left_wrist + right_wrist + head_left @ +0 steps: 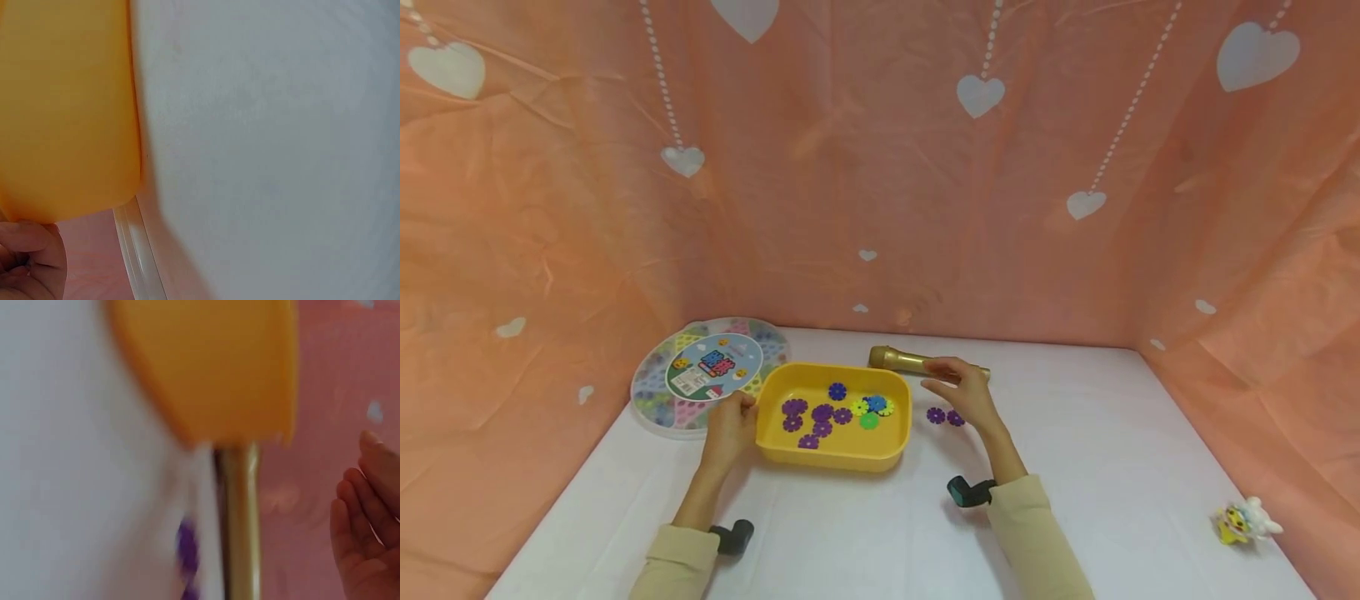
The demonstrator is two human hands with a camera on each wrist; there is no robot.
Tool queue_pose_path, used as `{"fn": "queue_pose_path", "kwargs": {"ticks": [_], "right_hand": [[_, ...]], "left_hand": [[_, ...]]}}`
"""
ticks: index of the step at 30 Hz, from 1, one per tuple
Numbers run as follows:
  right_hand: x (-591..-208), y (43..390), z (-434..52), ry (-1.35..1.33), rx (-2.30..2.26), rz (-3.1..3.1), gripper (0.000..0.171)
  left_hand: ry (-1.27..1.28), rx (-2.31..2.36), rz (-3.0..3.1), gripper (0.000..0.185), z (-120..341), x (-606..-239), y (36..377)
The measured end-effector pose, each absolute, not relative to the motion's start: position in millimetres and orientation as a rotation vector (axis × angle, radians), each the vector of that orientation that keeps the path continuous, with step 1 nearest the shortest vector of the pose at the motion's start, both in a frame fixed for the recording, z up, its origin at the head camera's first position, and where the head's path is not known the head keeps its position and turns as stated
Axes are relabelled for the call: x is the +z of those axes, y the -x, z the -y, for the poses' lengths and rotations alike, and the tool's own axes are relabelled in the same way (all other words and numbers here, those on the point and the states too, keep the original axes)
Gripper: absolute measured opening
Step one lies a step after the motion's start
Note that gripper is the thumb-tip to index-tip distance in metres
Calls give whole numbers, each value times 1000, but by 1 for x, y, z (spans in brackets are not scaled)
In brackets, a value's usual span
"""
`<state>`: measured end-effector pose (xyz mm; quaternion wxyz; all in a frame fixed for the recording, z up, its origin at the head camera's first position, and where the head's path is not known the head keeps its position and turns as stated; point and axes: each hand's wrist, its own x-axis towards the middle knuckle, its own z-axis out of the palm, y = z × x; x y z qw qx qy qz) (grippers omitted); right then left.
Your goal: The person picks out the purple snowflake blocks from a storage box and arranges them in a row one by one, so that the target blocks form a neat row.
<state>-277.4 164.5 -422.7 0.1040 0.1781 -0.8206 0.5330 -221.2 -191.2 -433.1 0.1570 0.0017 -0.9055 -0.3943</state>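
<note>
Two purple flower pieces (945, 417) lie just below our spread, empty right hand (958, 392); our left hand (730, 425) grips the yellow tray (835, 457).

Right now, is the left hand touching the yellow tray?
Touching. In the head view the left hand grips the yellow tray at its left rim, and the left wrist view shows the fingers against the tray's wall.

A staged play corner, not a lived-in room: pink cloth (880, 183) printed with white hearts walls in a white desk (1112, 467) on the left, far and right sides. Toys lie about, among them a round game box (707, 375) far left and a small figure (1246, 520) near right.
</note>
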Motion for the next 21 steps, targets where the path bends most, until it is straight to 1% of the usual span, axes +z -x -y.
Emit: {"fn": "queue_pose_path", "kwargs": {"ticks": [4, 8, 14, 21], "right_hand": [[-410, 275, -132, -563, 1658, 2356, 34], [-405, 274, -100, -665, 1789, 2258, 35], [-393, 261, -58, -767, 1937, 2251, 32], [-405, 263, -29, -848, 1954, 2245, 30]], "left_hand": [[1, -1129, 2580, 10, 191, -433, 221], [-6, -1137, 2587, 10, 191, -433, 222], [-36, -1146, 2616, 10, 192, -433, 224], [-48, -1149, 2630, 12, 193, -434, 224]]}}
